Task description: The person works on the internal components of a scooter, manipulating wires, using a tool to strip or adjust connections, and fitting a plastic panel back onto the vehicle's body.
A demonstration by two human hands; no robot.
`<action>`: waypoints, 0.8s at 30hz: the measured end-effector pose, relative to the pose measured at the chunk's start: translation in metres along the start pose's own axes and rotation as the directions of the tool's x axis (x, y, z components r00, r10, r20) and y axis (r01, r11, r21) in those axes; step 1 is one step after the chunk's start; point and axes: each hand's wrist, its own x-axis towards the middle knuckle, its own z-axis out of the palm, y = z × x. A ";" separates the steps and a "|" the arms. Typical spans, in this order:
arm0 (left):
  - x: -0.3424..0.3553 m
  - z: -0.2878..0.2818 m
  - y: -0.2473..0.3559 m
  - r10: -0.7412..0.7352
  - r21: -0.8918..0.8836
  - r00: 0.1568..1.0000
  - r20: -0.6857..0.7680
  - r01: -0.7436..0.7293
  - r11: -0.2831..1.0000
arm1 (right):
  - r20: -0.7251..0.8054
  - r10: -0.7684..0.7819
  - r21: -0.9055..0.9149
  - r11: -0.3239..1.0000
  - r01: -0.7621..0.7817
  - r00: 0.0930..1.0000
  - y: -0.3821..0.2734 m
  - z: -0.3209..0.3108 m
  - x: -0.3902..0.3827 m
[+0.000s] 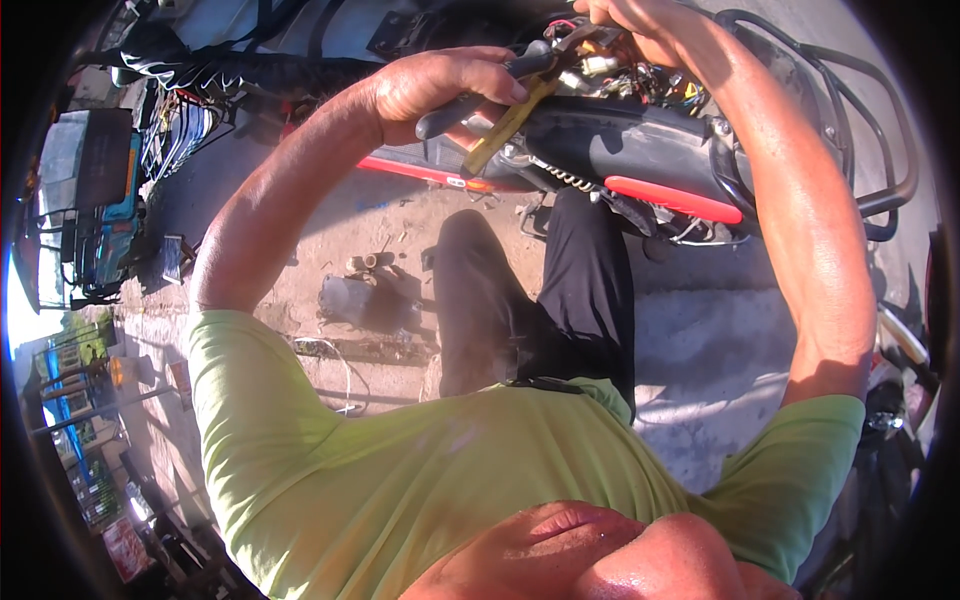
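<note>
Left grip (pixel 445 80) wrapped round a dark-handled plier-like tool (pixel 447 117), over the motorcycle (pixel 620 140) beside its exposed wiring (pixel 600 66). Right grip (pixel 635 20) at the wiring's far edge; fingertips cut off by the frame, closure cannot be told. Judgement: tool stiff, moderately light, best held low on the handles; wires pliable, easily nicked; pinch connector bodies.

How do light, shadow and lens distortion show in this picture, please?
All in the head view: hard sunlight highlights the bare right forearm; the far left rim burns out white; a squat grey object has a dark shadow beside it; the fisheye circle leaves black corners.
</note>
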 end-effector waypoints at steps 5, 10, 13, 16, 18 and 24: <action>0.004 -0.007 -0.009 0.032 -0.024 0.999 0.021 -0.032 0.999 | -0.006 -0.008 -0.004 1.000 0.008 1.000 0.000 0.000 -0.001; 0.003 -0.004 -0.011 0.065 -0.004 0.998 -0.001 -0.065 0.998 | -0.013 -0.012 -0.013 1.000 0.012 1.000 -0.003 0.000 -0.001; 0.001 -0.007 -0.012 0.054 0.040 0.999 -0.004 -0.054 0.998 | -0.011 -0.017 -0.023 1.000 0.017 1.000 -0.004 0.001 0.001; -0.005 -0.012 -0.007 -0.034 0.008 0.999 -0.014 0.035 0.999 | -0.008 -0.025 -0.035 0.999 0.025 1.000 -0.006 0.001 0.003; -0.012 -0.020 -0.017 -0.015 -0.084 1.000 0.000 0.015 0.996 | -0.010 -0.022 -0.047 0.999 0.022 1.000 -0.006 0.001 0.001; -0.058 -0.005 -0.035 0.150 -0.350 0.988 -0.043 -0.155 0.924 | -0.024 -0.017 -0.077 0.997 0.015 1.000 0.002 -0.007 -0.004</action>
